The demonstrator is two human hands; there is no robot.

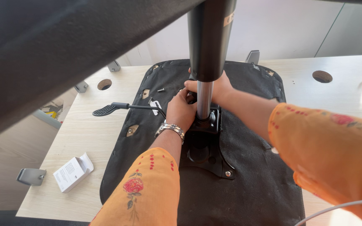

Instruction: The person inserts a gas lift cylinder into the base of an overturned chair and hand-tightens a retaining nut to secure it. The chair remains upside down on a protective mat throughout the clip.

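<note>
A: Logging position. Seat cushion (248, 167) lying upside down on the table (84, 134), black metal plate (208, 155) bolted to its underside, gas cylinder (205, 98) rising from the plate's socket.

B: Left hand (180, 112)?

A: Curled against the base of the cylinder, beside the lever (118, 107); fingertips hidden, so unable to tell whether pinching anything.

B: Right hand (215, 87)?

A: Reaching round behind the cylinder, fingers pressed together near it; exact grip unclear.

B: Advice on technique?

A: Probably keeping the cylinder upright, pressing straight down, steadying the plate. Loose screw (161, 89) and small white box (73, 172) lying nearby.
</note>
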